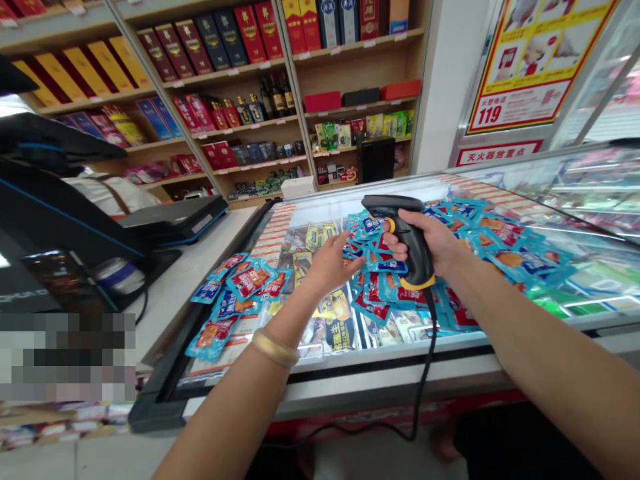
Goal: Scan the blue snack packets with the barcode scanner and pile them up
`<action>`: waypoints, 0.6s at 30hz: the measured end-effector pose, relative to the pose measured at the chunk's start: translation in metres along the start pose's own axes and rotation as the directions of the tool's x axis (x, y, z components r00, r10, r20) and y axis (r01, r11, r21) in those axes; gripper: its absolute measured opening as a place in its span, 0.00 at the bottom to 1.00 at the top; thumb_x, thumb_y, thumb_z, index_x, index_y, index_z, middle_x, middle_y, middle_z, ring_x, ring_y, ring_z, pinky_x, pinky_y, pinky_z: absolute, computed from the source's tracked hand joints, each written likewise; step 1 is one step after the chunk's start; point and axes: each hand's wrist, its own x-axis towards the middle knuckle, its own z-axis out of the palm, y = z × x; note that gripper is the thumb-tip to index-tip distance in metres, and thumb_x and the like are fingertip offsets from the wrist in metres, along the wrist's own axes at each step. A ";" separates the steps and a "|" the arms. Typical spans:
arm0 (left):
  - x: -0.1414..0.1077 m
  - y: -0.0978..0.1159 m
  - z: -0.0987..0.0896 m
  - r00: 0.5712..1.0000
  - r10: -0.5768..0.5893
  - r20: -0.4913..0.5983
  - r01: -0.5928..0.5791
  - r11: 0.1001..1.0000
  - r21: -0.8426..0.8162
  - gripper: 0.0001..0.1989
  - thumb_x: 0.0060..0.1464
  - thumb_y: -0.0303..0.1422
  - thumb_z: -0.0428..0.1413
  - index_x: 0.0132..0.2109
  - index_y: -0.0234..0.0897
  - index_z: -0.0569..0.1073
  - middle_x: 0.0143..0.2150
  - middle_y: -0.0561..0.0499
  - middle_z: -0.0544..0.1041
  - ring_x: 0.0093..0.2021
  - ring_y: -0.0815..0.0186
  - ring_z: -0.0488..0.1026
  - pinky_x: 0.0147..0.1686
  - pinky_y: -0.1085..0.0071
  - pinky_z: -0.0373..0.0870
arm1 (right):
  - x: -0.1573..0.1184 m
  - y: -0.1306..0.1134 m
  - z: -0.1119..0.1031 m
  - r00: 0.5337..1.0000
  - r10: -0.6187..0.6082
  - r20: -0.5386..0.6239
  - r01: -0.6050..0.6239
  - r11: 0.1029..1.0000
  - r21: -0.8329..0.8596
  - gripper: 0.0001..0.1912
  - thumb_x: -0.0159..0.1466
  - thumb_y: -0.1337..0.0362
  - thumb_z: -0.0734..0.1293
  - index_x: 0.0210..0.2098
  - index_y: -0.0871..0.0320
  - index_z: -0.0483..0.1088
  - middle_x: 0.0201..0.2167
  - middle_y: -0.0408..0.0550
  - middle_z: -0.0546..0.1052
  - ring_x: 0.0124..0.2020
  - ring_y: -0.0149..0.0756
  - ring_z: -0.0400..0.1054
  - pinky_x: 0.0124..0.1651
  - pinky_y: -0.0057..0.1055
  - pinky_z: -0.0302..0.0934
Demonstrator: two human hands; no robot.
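Observation:
My right hand [430, 237] is wrapped round the grip of a black-and-yellow barcode scanner [415, 247], held over the freezer. A black cable runs down from its handle past the front edge. My left hand [333, 267] reaches out with fingers stretched and thumb apart, holding nothing that I can see. Its fingertips are close to a pile of small blue-and-red snack packets [375, 257] on the glass; whether they touch is unclear. More such packets [510, 243] are heaped to the right, beyond the scanner. A smaller group of packets [247, 287] lies at the left.
The glass-topped freezer [320, 373] holds bagged goods under its lid. To its left stand a counter [200, 253], a black scale [175, 217] and a phone [60, 273]. Shelves of boxes and bottles [275, 97] line the back. The scanner cable [417, 407] hangs in front.

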 end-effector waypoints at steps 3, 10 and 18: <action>0.001 0.011 0.011 1.000 0.023 0.013 -0.022 0.997 -0.073 0.36 0.58 0.47 0.56 0.67 0.33 0.61 0.66 0.33 0.66 0.65 0.49 0.66 0.63 0.52 0.64 | 0.000 0.000 -0.006 1.000 -0.020 0.004 0.020 1.000 -0.005 0.13 0.62 0.56 0.69 0.33 0.59 0.67 0.21 0.42 0.69 0.18 0.26 0.59 0.20 0.23 0.61; 0.005 0.032 0.026 0.978 0.190 -0.086 -0.199 0.973 -0.119 0.37 0.56 0.47 0.58 0.67 0.36 0.61 0.67 0.36 0.64 0.69 0.48 0.58 0.66 0.49 0.57 | 0.000 -0.002 -0.004 1.000 -0.009 0.015 0.008 1.000 0.012 0.12 0.63 0.55 0.67 0.33 0.59 0.67 0.21 0.42 0.69 0.17 0.27 0.59 0.20 0.24 0.61; 0.016 0.038 0.030 0.986 0.164 -0.028 -0.167 0.975 -0.146 0.30 0.56 0.41 0.58 0.64 0.40 0.65 0.67 0.40 0.65 0.68 0.51 0.61 0.65 0.54 0.62 | 0.000 0.000 -0.002 1.000 -0.009 0.030 0.009 1.000 0.001 0.13 0.64 0.55 0.66 0.33 0.59 0.67 0.20 0.41 0.69 0.17 0.26 0.59 0.20 0.22 0.61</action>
